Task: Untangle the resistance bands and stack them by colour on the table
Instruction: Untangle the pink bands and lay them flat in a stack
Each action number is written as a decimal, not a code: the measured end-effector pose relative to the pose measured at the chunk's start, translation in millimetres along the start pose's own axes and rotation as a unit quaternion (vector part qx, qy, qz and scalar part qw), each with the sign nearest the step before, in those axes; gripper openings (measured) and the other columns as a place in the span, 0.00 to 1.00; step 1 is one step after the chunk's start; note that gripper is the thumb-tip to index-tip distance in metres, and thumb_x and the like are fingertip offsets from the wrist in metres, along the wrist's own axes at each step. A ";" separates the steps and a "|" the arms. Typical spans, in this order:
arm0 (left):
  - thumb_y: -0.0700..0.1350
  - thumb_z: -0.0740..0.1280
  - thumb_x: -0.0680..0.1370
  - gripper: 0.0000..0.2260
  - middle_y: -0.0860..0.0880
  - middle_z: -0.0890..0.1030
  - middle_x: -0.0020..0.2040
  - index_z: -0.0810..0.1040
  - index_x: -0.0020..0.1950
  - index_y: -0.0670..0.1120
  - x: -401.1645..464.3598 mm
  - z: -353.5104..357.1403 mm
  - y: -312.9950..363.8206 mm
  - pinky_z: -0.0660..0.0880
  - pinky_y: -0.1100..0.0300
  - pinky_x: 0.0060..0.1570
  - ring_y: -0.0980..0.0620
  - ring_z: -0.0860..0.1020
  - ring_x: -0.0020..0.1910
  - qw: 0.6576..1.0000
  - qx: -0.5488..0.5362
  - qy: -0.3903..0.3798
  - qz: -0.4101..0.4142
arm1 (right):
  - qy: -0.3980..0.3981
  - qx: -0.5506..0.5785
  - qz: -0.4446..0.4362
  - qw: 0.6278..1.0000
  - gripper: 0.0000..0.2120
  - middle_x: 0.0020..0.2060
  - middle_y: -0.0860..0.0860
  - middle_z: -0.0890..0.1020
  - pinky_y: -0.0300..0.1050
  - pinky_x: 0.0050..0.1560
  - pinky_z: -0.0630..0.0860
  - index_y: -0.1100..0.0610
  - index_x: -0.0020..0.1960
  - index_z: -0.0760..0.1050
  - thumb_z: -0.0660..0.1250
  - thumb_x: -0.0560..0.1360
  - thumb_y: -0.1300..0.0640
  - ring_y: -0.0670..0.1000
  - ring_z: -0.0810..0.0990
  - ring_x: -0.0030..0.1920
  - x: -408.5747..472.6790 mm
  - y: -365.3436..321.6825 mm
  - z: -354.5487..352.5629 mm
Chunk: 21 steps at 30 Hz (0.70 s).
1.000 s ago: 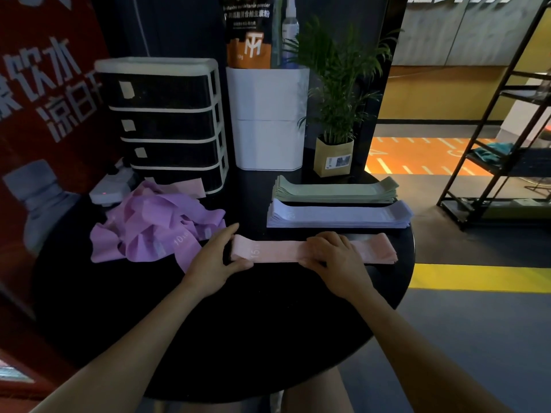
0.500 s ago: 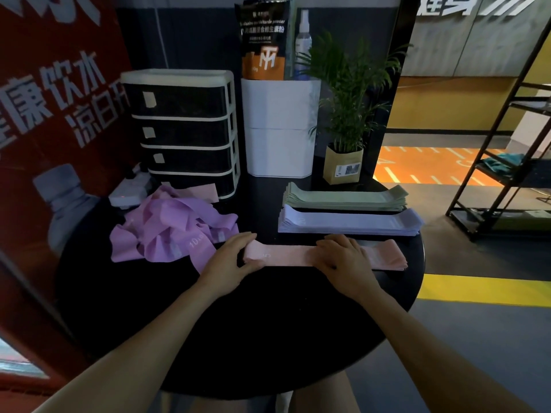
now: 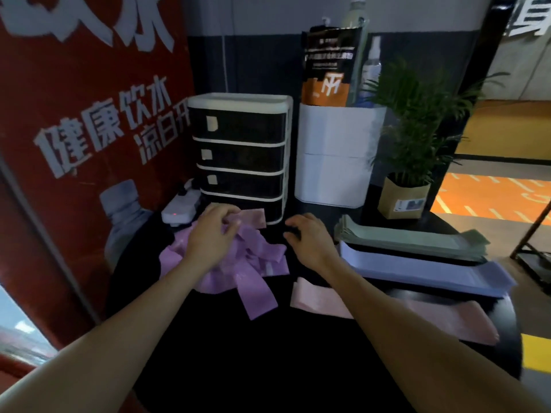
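A tangled heap of purple bands (image 3: 253,263) lies at the left of the round black table (image 3: 268,368), with a pink band (image 3: 253,217) at its far edge. My left hand (image 3: 213,234) rests on top of the heap, fingers curled into the bands near that pink one. My right hand (image 3: 307,236) hovers just right of the heap, fingers bent and holding nothing. A flat pink band (image 3: 417,318) lies on the table under my right forearm. Behind it sit a lilac stack (image 3: 432,269) and a green stack (image 3: 417,238).
A black drawer unit (image 3: 241,156) stands behind the heap, with a white power strip (image 3: 182,208) to its left. A white box (image 3: 334,162) and a potted plant (image 3: 405,195) stand at the back. A red poster wall runs along the left.
Both hands have left the flat pink band and moved left and away from me to the purple heap. The camera has swung left and closer.
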<state>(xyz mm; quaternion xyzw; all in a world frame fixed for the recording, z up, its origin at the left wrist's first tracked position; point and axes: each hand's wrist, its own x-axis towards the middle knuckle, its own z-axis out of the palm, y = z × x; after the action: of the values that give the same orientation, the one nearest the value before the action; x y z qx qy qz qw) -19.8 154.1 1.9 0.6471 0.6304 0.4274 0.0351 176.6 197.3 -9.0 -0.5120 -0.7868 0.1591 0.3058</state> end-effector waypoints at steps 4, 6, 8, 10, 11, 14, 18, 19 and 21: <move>0.41 0.66 0.76 0.12 0.46 0.76 0.58 0.77 0.59 0.43 24.5 -14.5 -33.7 0.64 0.67 0.52 0.51 0.74 0.57 0.998 0.041 0.021 -0.042 | -0.018 0.012 -0.021 1.000 0.14 0.55 0.58 0.76 0.51 0.56 0.73 0.60 0.59 0.76 0.65 0.74 0.60 0.60 0.75 0.56 38.9 -14.5 23.6; 0.41 0.68 0.75 0.13 0.44 0.76 0.58 0.76 0.60 0.42 32.6 -15.5 -47.3 0.65 0.64 0.53 0.48 0.74 0.59 0.997 0.040 0.025 -0.062 | -0.035 0.016 -0.032 0.999 0.15 0.58 0.58 0.75 0.50 0.58 0.74 0.60 0.60 0.75 0.66 0.74 0.59 0.59 0.75 0.57 54.2 -20.0 36.6; 0.43 0.69 0.75 0.16 0.44 0.75 0.60 0.75 0.62 0.41 37.6 -14.2 -58.2 0.65 0.66 0.54 0.48 0.74 0.60 0.995 0.041 0.009 -0.086 | -0.050 0.021 -0.036 0.998 0.16 0.59 0.57 0.75 0.48 0.59 0.73 0.60 0.61 0.75 0.66 0.75 0.59 0.58 0.75 0.58 65.9 -26.5 48.2; 0.45 0.69 0.75 0.18 0.45 0.75 0.62 0.74 0.64 0.42 41.7 -11.8 -69.6 0.65 0.66 0.55 0.49 0.73 0.60 0.993 0.039 -0.011 -0.106 | -0.060 0.024 -0.047 0.997 0.15 0.59 0.58 0.76 0.46 0.60 0.72 0.60 0.61 0.75 0.65 0.75 0.59 0.57 0.75 0.58 76.1 -33.8 59.0; 0.46 0.69 0.75 0.19 0.46 0.75 0.61 0.74 0.64 0.43 44.0 -10.4 -75.4 0.65 0.65 0.54 0.49 0.74 0.60 0.992 0.038 -0.024 -0.115 | -0.065 0.025 -0.055 0.996 0.15 0.58 0.58 0.77 0.46 0.59 0.72 0.60 0.60 0.75 0.65 0.75 0.59 0.58 0.76 0.57 80.9 -37.5 64.0; 0.47 0.69 0.74 0.12 0.49 0.80 0.55 0.79 0.57 0.48 47.1 -8.0 -87.1 0.65 0.68 0.47 0.52 0.77 0.54 0.990 0.052 -0.070 -0.109 | -0.082 0.034 -0.065 0.994 0.12 0.55 0.58 0.79 0.47 0.56 0.73 0.60 0.57 0.77 0.66 0.75 0.57 0.58 0.78 0.55 93.8 -46.2 77.1; 0.43 0.69 0.74 0.09 0.55 0.81 0.41 0.77 0.42 0.58 39.8 -9.8 -88.8 0.68 0.68 0.38 0.57 0.78 0.41 0.992 0.022 -0.077 -0.094 | -0.131 0.044 -0.065 0.988 0.12 0.53 0.56 0.79 0.39 0.49 0.71 0.60 0.58 0.77 0.65 0.76 0.57 0.56 0.78 0.53 100.2 -51.3 88.1; 0.42 0.69 0.73 0.11 0.56 0.80 0.39 0.75 0.40 0.60 37.8 -10.8 -88.0 0.68 0.70 0.36 0.60 0.77 0.39 0.993 0.018 -0.070 -0.092 | -0.152 0.061 -0.067 0.984 0.12 0.51 0.52 0.80 0.35 0.46 0.69 0.60 0.59 0.77 0.65 0.76 0.58 0.54 0.78 0.52 98.7 -52.2 90.1; 0.40 0.70 0.72 0.14 0.59 0.80 0.35 0.74 0.37 0.61 33.3 -12.9 -86.0 0.67 0.74 0.35 0.64 0.76 0.36 0.995 0.004 -0.055 -0.085 | -0.174 0.094 -0.076 0.977 0.09 0.37 0.43 0.77 0.32 0.40 0.67 0.61 0.55 0.79 0.64 0.77 0.60 0.48 0.76 0.42 93.8 -52.7 92.6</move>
<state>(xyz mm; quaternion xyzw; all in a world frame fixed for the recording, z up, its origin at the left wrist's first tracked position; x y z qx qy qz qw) -100.4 193.3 -23.2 0.6141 0.6819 0.3837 0.1034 52.6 265.5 -20.0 -0.3845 -0.8459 0.2954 0.2221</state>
